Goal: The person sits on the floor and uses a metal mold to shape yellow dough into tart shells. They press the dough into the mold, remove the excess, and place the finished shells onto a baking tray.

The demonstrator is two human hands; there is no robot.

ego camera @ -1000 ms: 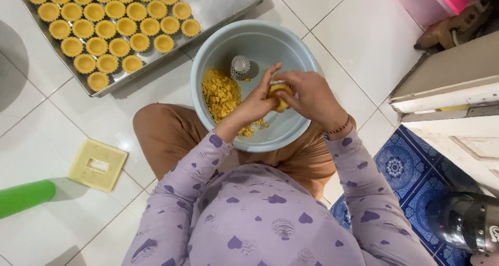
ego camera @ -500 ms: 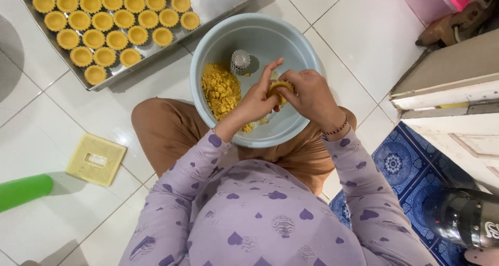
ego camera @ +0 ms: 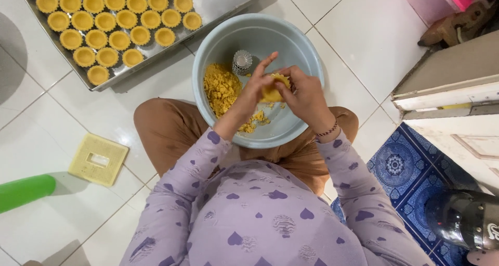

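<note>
While you sat over the bowl (ego camera: 306, 53), your right hand (ego camera: 306, 97) cupped a dough lump (ego camera: 274, 89), left hand (ego camera: 254, 89) fingers seemingly pressing it.

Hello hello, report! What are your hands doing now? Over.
Left hand and right hand pressing yellow dough piece over blue basin. Loose dough and metal mould inside. Nothing blocking.
</note>
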